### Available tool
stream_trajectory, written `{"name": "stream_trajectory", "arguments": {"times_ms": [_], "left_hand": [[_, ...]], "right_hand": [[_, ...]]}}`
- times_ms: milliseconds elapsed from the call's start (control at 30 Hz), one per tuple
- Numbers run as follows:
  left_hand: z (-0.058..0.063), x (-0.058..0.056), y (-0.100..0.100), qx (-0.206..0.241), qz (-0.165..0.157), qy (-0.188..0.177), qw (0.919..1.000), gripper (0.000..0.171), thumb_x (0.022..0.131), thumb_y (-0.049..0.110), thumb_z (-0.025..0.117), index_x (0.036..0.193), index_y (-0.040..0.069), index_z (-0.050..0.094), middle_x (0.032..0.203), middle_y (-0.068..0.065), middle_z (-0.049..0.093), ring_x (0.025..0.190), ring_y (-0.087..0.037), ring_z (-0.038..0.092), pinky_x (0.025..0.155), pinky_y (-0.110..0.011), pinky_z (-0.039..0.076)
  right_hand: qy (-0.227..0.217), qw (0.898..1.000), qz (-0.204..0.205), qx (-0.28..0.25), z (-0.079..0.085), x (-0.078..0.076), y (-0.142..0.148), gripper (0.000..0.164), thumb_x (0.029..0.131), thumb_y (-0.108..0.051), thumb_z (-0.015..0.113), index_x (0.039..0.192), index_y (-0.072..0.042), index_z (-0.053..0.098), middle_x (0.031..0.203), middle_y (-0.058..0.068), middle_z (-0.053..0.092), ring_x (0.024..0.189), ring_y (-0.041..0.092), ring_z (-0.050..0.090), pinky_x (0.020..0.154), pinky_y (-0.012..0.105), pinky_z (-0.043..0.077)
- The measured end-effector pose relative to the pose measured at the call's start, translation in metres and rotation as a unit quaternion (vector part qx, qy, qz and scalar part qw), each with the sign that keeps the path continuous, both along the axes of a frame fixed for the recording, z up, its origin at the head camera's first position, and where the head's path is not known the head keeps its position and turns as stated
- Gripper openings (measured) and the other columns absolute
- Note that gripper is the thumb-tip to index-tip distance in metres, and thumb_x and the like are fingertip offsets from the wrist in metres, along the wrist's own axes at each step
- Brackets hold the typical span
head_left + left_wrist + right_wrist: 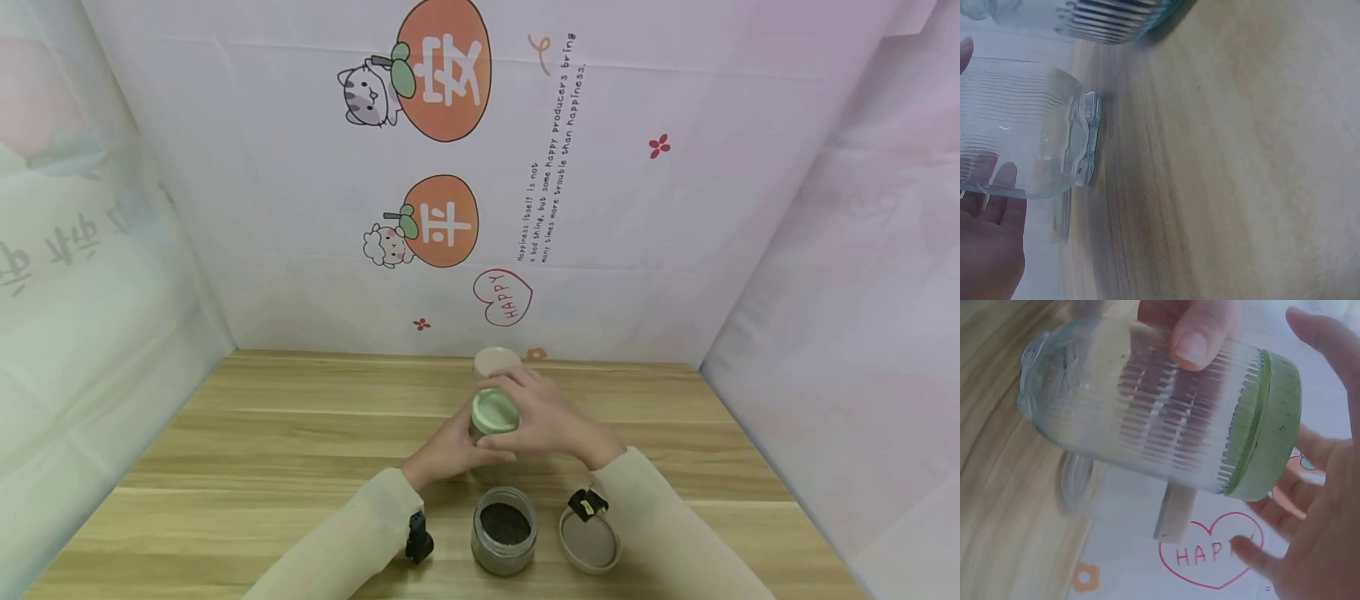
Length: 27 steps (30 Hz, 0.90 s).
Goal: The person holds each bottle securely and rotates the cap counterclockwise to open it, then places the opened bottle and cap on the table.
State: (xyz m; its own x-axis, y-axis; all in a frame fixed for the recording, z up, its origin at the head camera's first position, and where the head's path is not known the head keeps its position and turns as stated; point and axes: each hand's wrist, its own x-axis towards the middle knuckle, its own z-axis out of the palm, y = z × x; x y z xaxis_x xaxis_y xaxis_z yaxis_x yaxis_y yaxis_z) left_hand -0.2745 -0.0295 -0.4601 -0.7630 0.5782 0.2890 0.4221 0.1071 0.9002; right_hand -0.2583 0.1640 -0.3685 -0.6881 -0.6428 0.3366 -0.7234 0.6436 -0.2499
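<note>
A wood-grain table [300, 442] stretches out. Over it, the left hand [452, 446] grips a ribbed glass jar [1141, 425]; the right hand [546, 417], fingers spread, curves about its green lid [495, 411], contact unclear from where I stand. Behind is a pale-lidded jar [497, 359], in front an uncapped jar [505, 557] of dark contents [506, 523], beside that a beige lid [588, 543].

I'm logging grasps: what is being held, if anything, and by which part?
The left hand holds the glass jar around its ribbed body, below the green lid. The right hand is spread around the lid; whether it touches is unclear.
</note>
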Motion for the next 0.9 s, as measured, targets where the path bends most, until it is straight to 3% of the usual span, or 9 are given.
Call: {"name": "stream_trajectory", "arguments": {"times_ms": [200, 333, 467, 700, 900], "left_hand": [[-0.0029, -0.0027, 0.0019, 0.014, -0.001, 0.002, 0.9999, 0.096, 0.083, 0.020, 0.085, 0.157, 0.030, 0.024, 0.147, 0.009, 0.047, 0.133, -0.012, 0.046, 0.112, -0.045, 0.034], [-0.0035, -0.0030, 0.0017, 0.015, 0.000, -0.006, 0.9999, 0.094, 0.084, 0.020, 0.084, 0.157, 0.026, 0.025, 0.147, 0.008, 0.047, 0.134, -0.013, 0.046, 0.112, -0.046, 0.034], [-0.0035, -0.0023, 0.0012, 0.001, 0.009, -0.008, 0.9999, 0.092, 0.084, 0.026, 0.085, 0.156, 0.030, 0.027, 0.147, 0.010, 0.047, 0.134, -0.011, 0.045, 0.113, -0.045, 0.033], [-0.0019, -0.0008, 0.0016, 0.006, 0.006, -0.011, 0.9999, 0.089, 0.083, 0.025, 0.085, 0.152, 0.035, 0.030, 0.145, 0.012, 0.048, 0.133, -0.009, 0.045, 0.112, -0.042, 0.035], [-0.0022, -0.0018, 0.0025, 0.021, -0.005, -0.012, 0.9997, 0.091, 0.083, 0.020, 0.085, 0.154, 0.034, 0.028, 0.147, 0.012, 0.047, 0.136, -0.010, 0.043, 0.113, -0.043, 0.033]], "right_hand": [[0.039, 0.996, -0.077, 0.032, 0.0005, 0.0054, 0.0011, 0.088, 0.074, -0.077, 0.069, 0.139, -0.018, 0.058, 0.135, 0.005, 0.055, 0.123, 0.027, 0.050, 0.095, 0.053, 0.043], [0.038, 0.992, -0.108, 0.049, 0.0007, 0.0067, 0.0011, 0.091, 0.074, -0.080, 0.066, 0.140, -0.017, 0.058, 0.132, 0.005, 0.056, 0.122, 0.027, 0.051, 0.095, 0.052, 0.043], [0.022, 0.990, -0.127, 0.059, 0.0018, 0.0092, 0.0006, 0.091, 0.074, -0.081, 0.065, 0.139, -0.017, 0.058, 0.131, 0.006, 0.056, 0.122, 0.027, 0.051, 0.093, 0.050, 0.044], [-0.002, 0.992, -0.117, 0.052, 0.0018, 0.0098, 0.0023, 0.084, 0.076, -0.072, 0.071, 0.137, -0.016, 0.059, 0.127, 0.006, 0.055, 0.112, 0.021, 0.054, 0.087, 0.045, 0.046], [-0.022, 0.996, -0.083, 0.032, 0.0025, 0.0071, 0.0076, 0.082, 0.078, -0.062, 0.076, 0.143, -0.015, 0.056, 0.132, 0.007, 0.054, 0.115, 0.022, 0.054, 0.097, 0.051, 0.044]]}}
